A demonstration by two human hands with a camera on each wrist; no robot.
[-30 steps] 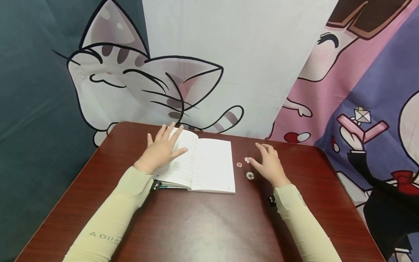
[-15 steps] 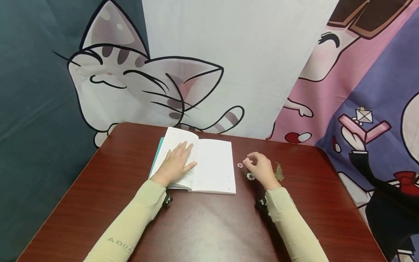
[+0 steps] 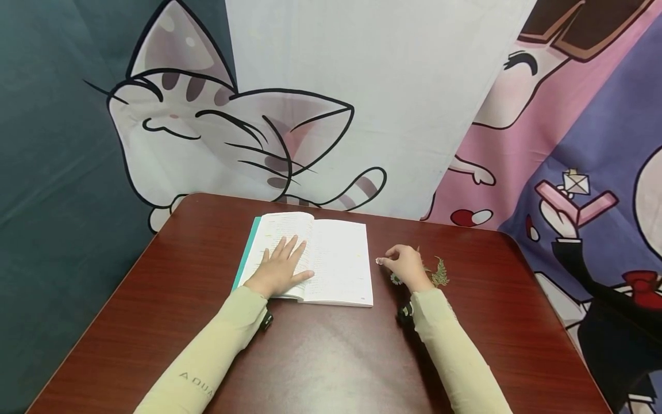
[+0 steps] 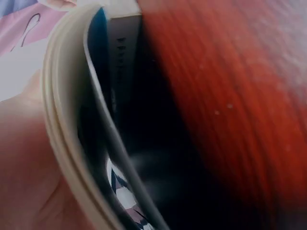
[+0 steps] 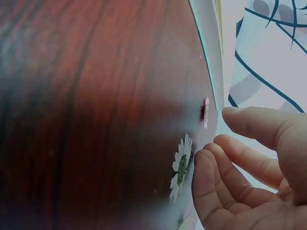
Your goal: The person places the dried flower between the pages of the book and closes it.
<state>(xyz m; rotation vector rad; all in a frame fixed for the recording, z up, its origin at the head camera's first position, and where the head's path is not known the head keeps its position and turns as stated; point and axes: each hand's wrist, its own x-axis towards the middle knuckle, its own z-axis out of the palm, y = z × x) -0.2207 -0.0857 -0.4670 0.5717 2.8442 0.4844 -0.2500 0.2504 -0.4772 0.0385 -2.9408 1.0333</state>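
An open book (image 3: 338,259) with a teal cover edge lies on the table. My left hand (image 3: 277,270) rests spread on its left page; in the left wrist view, part of the hand (image 4: 33,167) shows beside the curved pages (image 4: 62,120). My right hand (image 3: 405,269) is just right of the book, its fingertips at a small pink dried flower (image 3: 379,261). In the right wrist view, the thumb and bent fingers (image 5: 249,167) stand apart, near the pink flower (image 5: 206,113) and a white daisy (image 5: 180,168). The daisy (image 3: 395,279) is partly hidden by the hand in the head view.
A green fern sprig (image 3: 441,272) lies right of my right hand, with more greenery partly behind the hand. The reddish-brown table (image 3: 320,356) ends at a cartoon cat curtain (image 3: 207,115) behind.
My left hand has moved down and right on the left page, which lies flatter. The right hand has moved left and slightly down towards the pink flower, uncovering the fern.
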